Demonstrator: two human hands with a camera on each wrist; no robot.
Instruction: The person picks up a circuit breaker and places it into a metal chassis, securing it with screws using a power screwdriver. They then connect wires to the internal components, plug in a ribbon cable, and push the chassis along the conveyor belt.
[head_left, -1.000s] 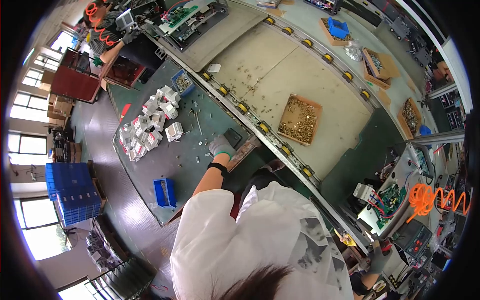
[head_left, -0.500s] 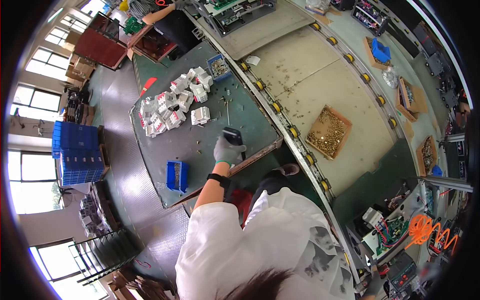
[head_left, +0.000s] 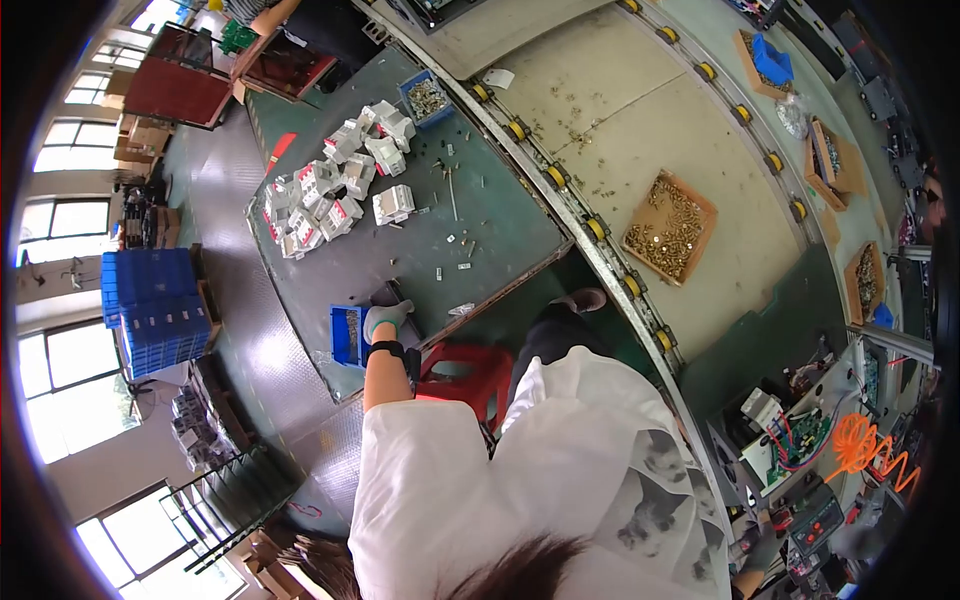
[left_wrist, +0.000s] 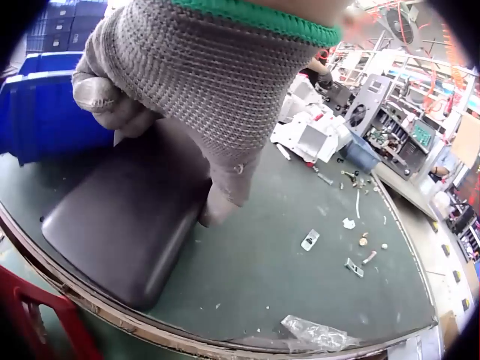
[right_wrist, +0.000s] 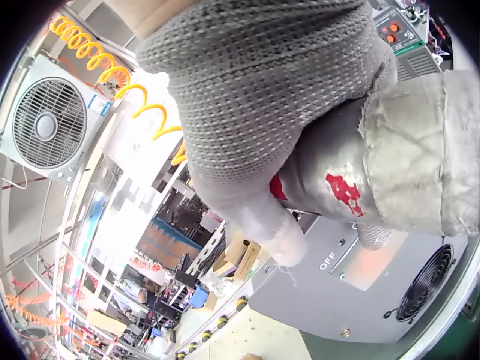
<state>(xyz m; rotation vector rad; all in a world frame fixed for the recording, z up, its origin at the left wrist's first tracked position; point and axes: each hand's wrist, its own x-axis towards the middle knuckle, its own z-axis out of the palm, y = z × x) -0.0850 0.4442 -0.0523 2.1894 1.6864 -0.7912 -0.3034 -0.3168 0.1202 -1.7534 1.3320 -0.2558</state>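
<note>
My gloved left hand (head_left: 388, 318) (left_wrist: 202, 82) grips a flat black object (left_wrist: 127, 225) with rounded corners, the thumb on one side and curled fingers on the other. It is low over the green table (head_left: 470, 235), beside a small blue bin (head_left: 347, 335) (left_wrist: 52, 112) of small parts. In the right wrist view my gloved right hand (right_wrist: 255, 105) is wrapped round a metal cylindrical tool (right_wrist: 330, 169) with red patches and silvery tape (right_wrist: 420, 154). Below the tool is a grey panel (right_wrist: 300, 300) marked OFF. The palm side of the grip is hidden.
White-and-grey parts (head_left: 320, 200) lie piled on the table, with another blue bin (head_left: 427, 98) behind. A roller rail (head_left: 596, 228) borders the table's right side; past it sits a tray of brass-coloured pieces (head_left: 670, 228). A red stool (head_left: 465, 378) stands near the front edge.
The left hand has picked up the black object from near the table's front edge and carried it left, beside the blue bin. The head view has shifted.
</note>
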